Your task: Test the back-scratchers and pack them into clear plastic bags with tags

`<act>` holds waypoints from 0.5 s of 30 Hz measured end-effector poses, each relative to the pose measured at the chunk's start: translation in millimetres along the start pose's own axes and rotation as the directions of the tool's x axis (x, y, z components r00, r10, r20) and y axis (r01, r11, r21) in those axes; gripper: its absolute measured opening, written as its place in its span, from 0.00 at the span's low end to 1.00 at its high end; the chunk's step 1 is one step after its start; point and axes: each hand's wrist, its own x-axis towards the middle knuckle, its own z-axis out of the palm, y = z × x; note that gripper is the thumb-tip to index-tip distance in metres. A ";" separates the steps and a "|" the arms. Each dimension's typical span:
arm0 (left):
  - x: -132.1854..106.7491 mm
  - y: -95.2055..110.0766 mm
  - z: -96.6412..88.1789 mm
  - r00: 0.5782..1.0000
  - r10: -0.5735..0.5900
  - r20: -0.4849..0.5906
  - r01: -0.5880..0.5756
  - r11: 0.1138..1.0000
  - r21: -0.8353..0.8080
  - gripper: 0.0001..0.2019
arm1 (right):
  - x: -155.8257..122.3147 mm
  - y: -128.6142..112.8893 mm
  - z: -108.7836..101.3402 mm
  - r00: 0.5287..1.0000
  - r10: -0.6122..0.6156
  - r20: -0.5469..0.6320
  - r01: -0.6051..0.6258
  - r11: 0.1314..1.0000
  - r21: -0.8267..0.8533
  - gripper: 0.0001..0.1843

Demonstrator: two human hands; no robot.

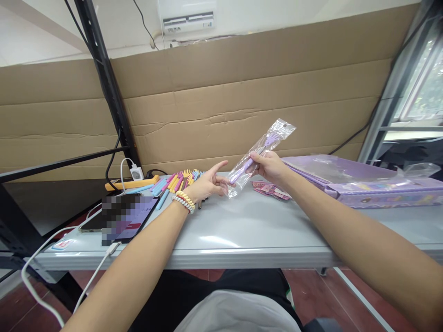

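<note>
My right hand (272, 166) is closed, pinching a clear plastic bag (284, 129) with a purple back scratcher (246, 167) inside it. The scratcher has a small hand-shaped head at its upper right end, and the bag tilts above the table. At the bag's lower end, my left hand (210, 182) has its index finger stretched out and its fingers apart, the fingertips at the plastic. Behind that hand lies a pile of colourful back scratchers (169, 183) in pink, yellow and blue, partly hidden by it.
Pink printed cards (272, 190) lie beneath my right wrist on the grey table (249, 230). A purple box (380, 196) with clear plastic on top stands at the right. Toward the left are a tablet (140, 221), a white charger (136, 172), cables and a black metal post (114, 87).
</note>
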 end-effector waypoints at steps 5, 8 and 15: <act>0.6 1.6 1.7 0.998 -0.051 -0.042 0.053 0.997 0.054 0.45 | -0.2 3.1 2.2 0.998 0.005 0.059 -0.006 1.000 0.013 0.21; 1.4 1.4 2.2 0.997 -0.048 -0.056 0.052 0.997 0.058 0.43 | 0.1 4.5 2.7 0.998 0.016 0.065 -0.017 1.000 0.020 0.21; 4.0 -4.9 -2.7 0.999 0.005 -0.054 0.007 0.975 0.220 0.36 | -0.7 5.7 6.8 0.997 0.035 0.073 -0.037 0.999 0.015 0.20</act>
